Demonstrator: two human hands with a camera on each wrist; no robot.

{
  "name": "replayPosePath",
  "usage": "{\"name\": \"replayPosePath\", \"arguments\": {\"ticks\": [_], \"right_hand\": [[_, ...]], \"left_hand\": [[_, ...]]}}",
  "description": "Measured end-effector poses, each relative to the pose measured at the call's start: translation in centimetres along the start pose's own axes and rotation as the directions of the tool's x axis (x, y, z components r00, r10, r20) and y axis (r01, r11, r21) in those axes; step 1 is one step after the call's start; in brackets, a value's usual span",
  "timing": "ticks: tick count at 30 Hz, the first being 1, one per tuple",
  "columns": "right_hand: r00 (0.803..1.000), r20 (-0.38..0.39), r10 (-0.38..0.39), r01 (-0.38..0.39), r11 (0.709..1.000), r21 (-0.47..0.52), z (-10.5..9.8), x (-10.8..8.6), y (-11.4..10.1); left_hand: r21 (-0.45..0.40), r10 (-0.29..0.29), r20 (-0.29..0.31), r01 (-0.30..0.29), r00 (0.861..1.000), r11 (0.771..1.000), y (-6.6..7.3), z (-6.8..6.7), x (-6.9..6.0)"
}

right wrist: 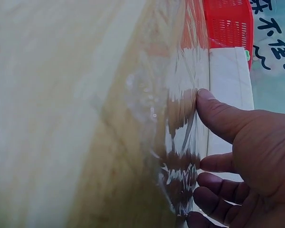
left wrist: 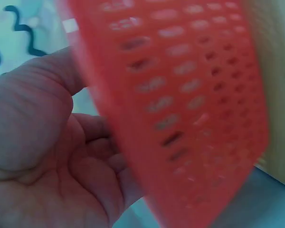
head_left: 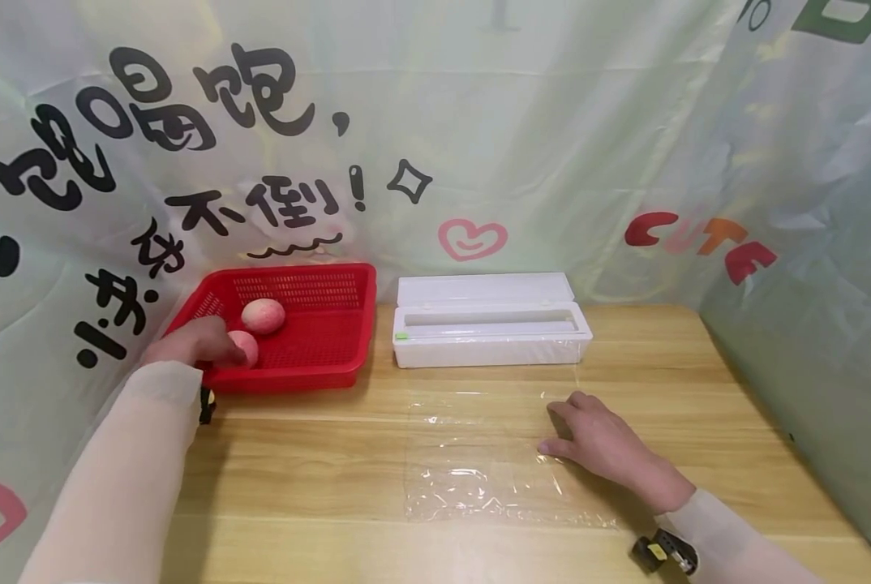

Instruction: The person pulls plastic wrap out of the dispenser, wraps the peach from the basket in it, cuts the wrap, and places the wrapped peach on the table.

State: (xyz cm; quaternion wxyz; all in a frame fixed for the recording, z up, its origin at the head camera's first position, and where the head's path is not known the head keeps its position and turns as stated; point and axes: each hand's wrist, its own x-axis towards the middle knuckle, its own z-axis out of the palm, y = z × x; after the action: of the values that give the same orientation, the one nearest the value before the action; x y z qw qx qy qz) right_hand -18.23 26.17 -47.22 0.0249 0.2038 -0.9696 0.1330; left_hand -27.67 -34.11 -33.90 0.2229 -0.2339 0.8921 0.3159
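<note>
In the head view my left hand [head_left: 200, 341] reaches over the near left side of the red basket [head_left: 362, 349], its fingers around a pink round fruit [head_left: 246, 347]. A second pink fruit [head_left: 263, 315] lies just behind it. The left wrist view shows the left hand [left wrist: 61, 142] behind the basket wall [left wrist: 180, 104], which hides its fingertips. My right hand [head_left: 605, 442] rests with spread fingers at the right edge of a clear film sheet [head_left: 472, 478]. In the right wrist view the right hand [right wrist: 247, 161] touches the film's edge [right wrist: 180, 128].
A white wrap box [head_left: 490, 352] with its lid raised stands behind the film, right of the basket; the film extends from its front. A printed cloth [head_left: 552, 162] hangs behind and at both sides of the wooden table [head_left: 297, 487].
</note>
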Motion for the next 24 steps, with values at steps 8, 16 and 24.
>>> {"name": "replayPosePath", "arguments": {"ticks": [8, 16, 24], "right_hand": [[1.000, 0.016, 0.010, -0.010, 1.000, -0.010, 0.0, 0.1, -0.1], [0.999, 0.037, 0.012, -0.012, 1.000, -0.010, -0.1, 0.1, -0.1], [1.000, 0.029, 0.002, -0.001, 1.000, -0.018, -0.1, 0.0, -0.1]], "left_hand": [[0.312, 0.470, -0.062, -0.430, 0.881, 0.847, 2.2, -0.4, -0.5], [0.239, 0.555, -0.081, -0.525, 0.828, 0.817, 5.4, 2.0, -4.1], [0.141, 0.634, -0.025, -0.625, 0.773, 0.767, 7.9, 5.4, -6.3]]}}
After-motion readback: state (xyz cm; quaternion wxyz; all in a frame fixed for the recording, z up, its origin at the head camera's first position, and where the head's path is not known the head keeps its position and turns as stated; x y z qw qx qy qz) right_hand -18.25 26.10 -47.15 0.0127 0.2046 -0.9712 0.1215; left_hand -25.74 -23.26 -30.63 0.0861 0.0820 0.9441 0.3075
